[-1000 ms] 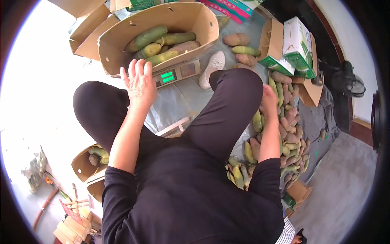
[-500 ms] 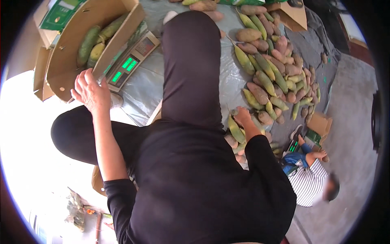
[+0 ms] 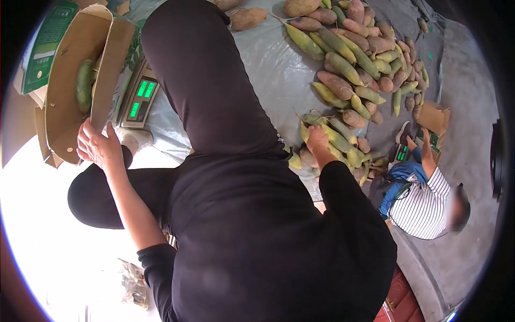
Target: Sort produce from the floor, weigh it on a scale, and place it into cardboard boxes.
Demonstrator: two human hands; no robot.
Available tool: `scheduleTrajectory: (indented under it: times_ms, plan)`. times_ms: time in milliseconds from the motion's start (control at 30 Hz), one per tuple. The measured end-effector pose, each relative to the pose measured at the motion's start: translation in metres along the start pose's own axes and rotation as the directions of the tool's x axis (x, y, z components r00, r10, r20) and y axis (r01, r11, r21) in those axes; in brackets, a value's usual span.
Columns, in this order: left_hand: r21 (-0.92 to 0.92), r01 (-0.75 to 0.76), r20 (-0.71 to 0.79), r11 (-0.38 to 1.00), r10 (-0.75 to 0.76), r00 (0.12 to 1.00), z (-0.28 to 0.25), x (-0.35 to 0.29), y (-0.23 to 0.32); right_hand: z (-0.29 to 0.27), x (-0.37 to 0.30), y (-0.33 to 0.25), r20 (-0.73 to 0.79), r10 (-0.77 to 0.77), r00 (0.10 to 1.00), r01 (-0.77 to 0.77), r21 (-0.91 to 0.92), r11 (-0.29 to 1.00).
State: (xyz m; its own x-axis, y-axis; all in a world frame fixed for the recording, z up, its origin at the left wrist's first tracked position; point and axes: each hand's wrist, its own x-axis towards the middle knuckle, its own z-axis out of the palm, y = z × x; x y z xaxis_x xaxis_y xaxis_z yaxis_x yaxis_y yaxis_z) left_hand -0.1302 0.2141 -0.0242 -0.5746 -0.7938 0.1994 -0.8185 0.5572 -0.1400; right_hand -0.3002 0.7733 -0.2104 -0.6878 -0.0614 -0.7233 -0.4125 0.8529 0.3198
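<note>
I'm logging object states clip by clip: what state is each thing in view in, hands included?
cardboard box: open, green vegetable inside
scale display: lit green
left hand: at box edge, grip unclear
right hand: on vegetable pile, fingers partly hidden
vegetable pile: loose, unboxed
plastic sheet: spread out, wrinkled
second display by co-worker: lit green

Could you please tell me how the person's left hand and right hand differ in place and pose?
The bare left hand is at the edge of the open brown cardboard box, while the bare right hand is on elongated green vegetables. The left hand's fingers are spread, thumb apart; the right hand's look drawn together, their tips unclear. Both hands are ungloved, below black sleeves.
</note>
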Motion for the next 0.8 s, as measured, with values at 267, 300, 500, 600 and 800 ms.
scheduleTrajectory:
  times_ms: [267,300,500,600,800]
  plan:
    - [0.021,-0.011,0.004,1.000,0.011,1.000,0.002,-0.004,-0.006,-0.053,0.013,0.019,-0.121,0.000,0.993,0.004,0.038,0.999]
    - [0.022,-0.001,0.022,1.000,0.001,1.000,0.000,-0.003,-0.004,-0.058,0.010,0.021,-0.029,0.059,0.998,-0.056,0.095,0.994]
    - [0.006,0.045,0.071,0.999,-0.045,0.996,-0.005,-0.001,0.001,-0.049,0.006,0.022,0.105,0.084,0.991,-0.095,0.103,0.990]
    - [-0.041,0.079,0.095,0.996,-0.075,0.993,-0.009,0.001,0.003,-0.022,0.020,0.030,0.091,0.067,0.994,-0.073,0.063,0.995]
    - [-0.068,0.099,0.077,0.993,-0.094,0.993,-0.011,-0.001,-0.002,-0.031,0.013,0.032,-0.048,-0.048,0.998,0.053,0.096,0.994]
